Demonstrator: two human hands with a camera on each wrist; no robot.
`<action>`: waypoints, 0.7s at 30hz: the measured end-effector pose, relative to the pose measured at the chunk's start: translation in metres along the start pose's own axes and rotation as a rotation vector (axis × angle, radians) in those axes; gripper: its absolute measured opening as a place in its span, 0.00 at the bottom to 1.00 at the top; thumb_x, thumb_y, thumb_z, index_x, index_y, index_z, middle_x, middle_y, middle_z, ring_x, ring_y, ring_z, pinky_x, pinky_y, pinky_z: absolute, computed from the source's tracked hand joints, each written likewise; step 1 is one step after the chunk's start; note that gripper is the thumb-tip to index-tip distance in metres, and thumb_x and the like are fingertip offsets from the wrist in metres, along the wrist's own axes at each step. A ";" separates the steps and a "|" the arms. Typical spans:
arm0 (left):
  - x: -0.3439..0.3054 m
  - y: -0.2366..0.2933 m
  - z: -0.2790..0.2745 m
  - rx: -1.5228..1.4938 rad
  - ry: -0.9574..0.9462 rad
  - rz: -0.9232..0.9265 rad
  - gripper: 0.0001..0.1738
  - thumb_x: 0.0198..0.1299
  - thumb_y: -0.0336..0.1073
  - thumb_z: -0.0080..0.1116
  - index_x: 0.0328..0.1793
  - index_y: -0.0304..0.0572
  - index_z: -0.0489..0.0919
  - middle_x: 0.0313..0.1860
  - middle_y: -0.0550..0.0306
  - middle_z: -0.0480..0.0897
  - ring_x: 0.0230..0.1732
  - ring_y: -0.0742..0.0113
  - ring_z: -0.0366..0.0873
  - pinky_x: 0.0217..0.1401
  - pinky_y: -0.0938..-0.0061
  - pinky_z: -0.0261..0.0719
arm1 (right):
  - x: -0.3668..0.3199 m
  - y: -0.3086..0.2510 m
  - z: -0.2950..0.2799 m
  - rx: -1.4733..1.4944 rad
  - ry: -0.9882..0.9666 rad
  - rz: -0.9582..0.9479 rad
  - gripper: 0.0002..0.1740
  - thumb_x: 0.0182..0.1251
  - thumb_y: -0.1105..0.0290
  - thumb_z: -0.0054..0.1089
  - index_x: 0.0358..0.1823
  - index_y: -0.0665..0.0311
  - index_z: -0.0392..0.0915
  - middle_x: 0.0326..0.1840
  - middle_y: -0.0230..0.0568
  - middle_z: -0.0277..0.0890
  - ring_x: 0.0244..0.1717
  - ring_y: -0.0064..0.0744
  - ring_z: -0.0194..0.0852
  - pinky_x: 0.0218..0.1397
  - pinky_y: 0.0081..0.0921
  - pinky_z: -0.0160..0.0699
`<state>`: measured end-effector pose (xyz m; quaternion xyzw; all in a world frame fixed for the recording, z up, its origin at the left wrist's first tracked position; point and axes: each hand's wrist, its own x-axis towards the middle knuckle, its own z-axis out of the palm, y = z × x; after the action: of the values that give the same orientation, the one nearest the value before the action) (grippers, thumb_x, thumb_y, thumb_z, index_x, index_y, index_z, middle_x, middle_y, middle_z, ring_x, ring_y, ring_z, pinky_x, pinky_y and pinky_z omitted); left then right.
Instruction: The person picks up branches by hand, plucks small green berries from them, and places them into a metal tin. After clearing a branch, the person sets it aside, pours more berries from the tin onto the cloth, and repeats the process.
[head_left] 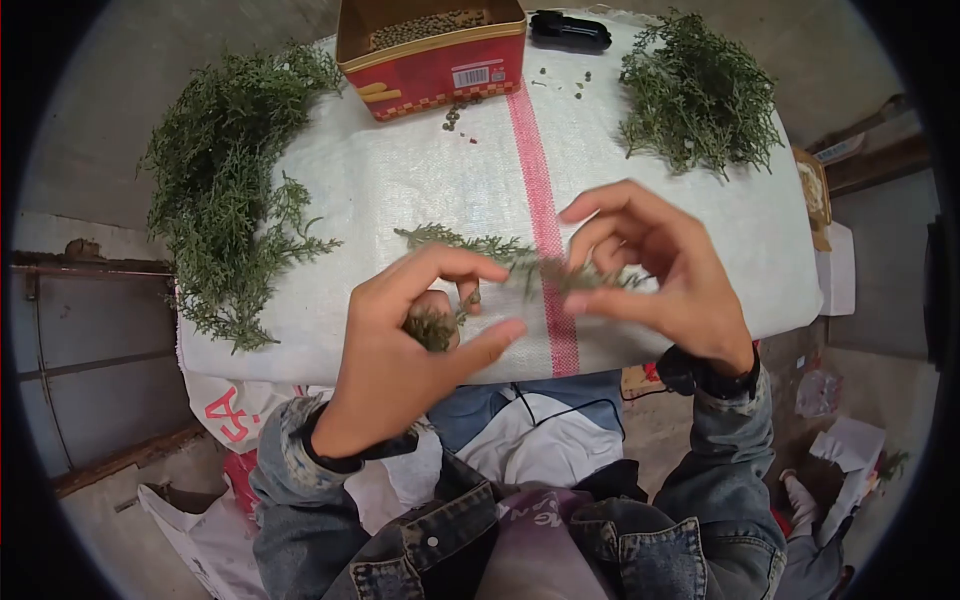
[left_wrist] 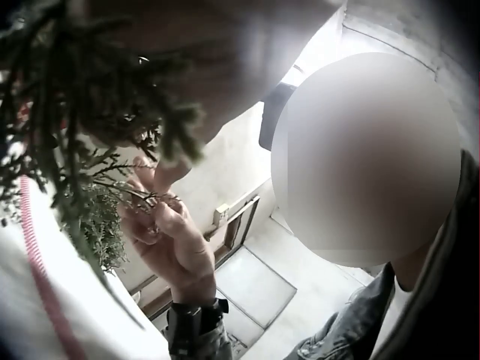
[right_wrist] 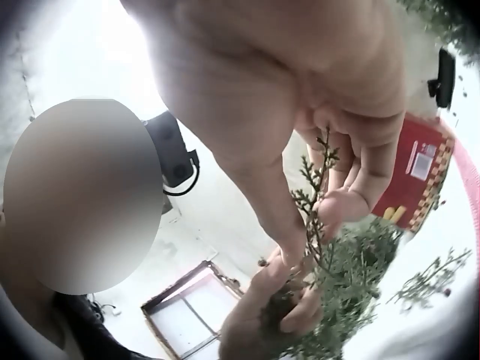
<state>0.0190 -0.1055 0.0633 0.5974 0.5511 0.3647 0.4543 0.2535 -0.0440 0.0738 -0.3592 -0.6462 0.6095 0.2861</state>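
My right hand (head_left: 685, 270) pinches a thin green evergreen sprig (right_wrist: 319, 187) between thumb and fingers. The sprig is blurred in the head view and reaches toward my left hand (head_left: 385, 335). That hand's lower fingers curl round a small clump of greenery (head_left: 430, 328), partly hidden in the palm, while its thumb and forefinger stand apart near the sprig. Just beyond, another sprig (head_left: 450, 238) lies on the white woven sack (head_left: 400, 165). In the right wrist view this sprig bears small round brown cones.
A large heap of evergreen branches (head_left: 225, 170) covers the sack's left side; a smaller heap (head_left: 700, 95) sits at the far right. At the back stands a red tin (head_left: 430, 82) with many small round cones (head_left: 430, 27), beside a black object (head_left: 570, 32). Loose cones (head_left: 452, 118) lie before the tin.
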 end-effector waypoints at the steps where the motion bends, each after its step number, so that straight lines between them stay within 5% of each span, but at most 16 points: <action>1: 0.000 0.006 0.003 0.066 0.033 0.120 0.21 0.57 0.24 0.68 0.58 0.39 0.79 0.28 0.69 0.77 0.23 0.87 0.63 0.24 0.88 0.60 | -0.003 -0.004 0.002 0.012 -0.075 -0.012 0.21 0.56 0.83 0.70 0.49 0.65 0.72 0.41 0.31 0.77 0.39 0.14 0.71 0.42 0.12 0.68; 3: -0.003 0.013 0.009 0.124 0.061 0.247 0.21 0.57 0.23 0.66 0.57 0.38 0.79 0.30 0.67 0.79 0.24 0.87 0.63 0.23 0.88 0.59 | -0.008 -0.007 0.006 0.028 -0.091 -0.038 0.22 0.56 0.84 0.70 0.50 0.65 0.72 0.42 0.33 0.78 0.41 0.15 0.72 0.43 0.13 0.70; 6: -0.012 0.021 0.011 -0.132 -0.128 -0.040 0.16 0.60 0.24 0.66 0.54 0.37 0.79 0.37 0.63 0.83 0.31 0.86 0.72 0.28 0.87 0.66 | -0.011 -0.011 0.017 0.076 -0.140 -0.104 0.24 0.54 0.84 0.71 0.52 0.66 0.72 0.42 0.35 0.79 0.43 0.17 0.73 0.46 0.16 0.72; 9: -0.029 0.002 0.021 -0.411 -0.192 -0.156 0.14 0.61 0.23 0.64 0.53 0.36 0.77 0.40 0.60 0.84 0.34 0.83 0.76 0.27 0.87 0.67 | -0.016 -0.011 0.029 0.161 0.027 -0.098 0.27 0.52 0.86 0.72 0.54 0.67 0.71 0.43 0.39 0.81 0.44 0.19 0.76 0.49 0.18 0.76; 14: -0.042 -0.017 0.025 -0.694 -0.229 -0.283 0.12 0.65 0.23 0.60 0.53 0.34 0.74 0.41 0.58 0.84 0.37 0.79 0.81 0.24 0.88 0.68 | -0.013 0.001 0.038 0.418 -0.030 0.054 0.22 0.58 0.85 0.67 0.54 0.68 0.71 0.44 0.44 0.83 0.45 0.20 0.79 0.51 0.20 0.79; 17: -0.047 -0.024 0.039 -0.781 -0.150 -0.311 0.13 0.65 0.24 0.60 0.54 0.35 0.73 0.40 0.59 0.84 0.35 0.80 0.80 0.22 0.88 0.68 | -0.011 0.002 0.046 0.548 -0.036 0.209 0.17 0.66 0.83 0.59 0.55 0.68 0.70 0.46 0.49 0.83 0.45 0.21 0.80 0.46 0.18 0.78; 21: -0.050 -0.020 0.036 -0.788 0.021 -0.291 0.14 0.65 0.25 0.60 0.55 0.35 0.73 0.42 0.58 0.83 0.32 0.82 0.78 0.21 0.88 0.67 | -0.010 0.006 0.050 0.402 0.001 0.110 0.16 0.72 0.79 0.52 0.60 0.68 0.66 0.46 0.51 0.83 0.43 0.20 0.78 0.44 0.17 0.75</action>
<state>0.0403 -0.1608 0.0363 0.2901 0.4528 0.4855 0.6892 0.2197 -0.0817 0.0634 -0.3297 -0.4908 0.7408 0.3188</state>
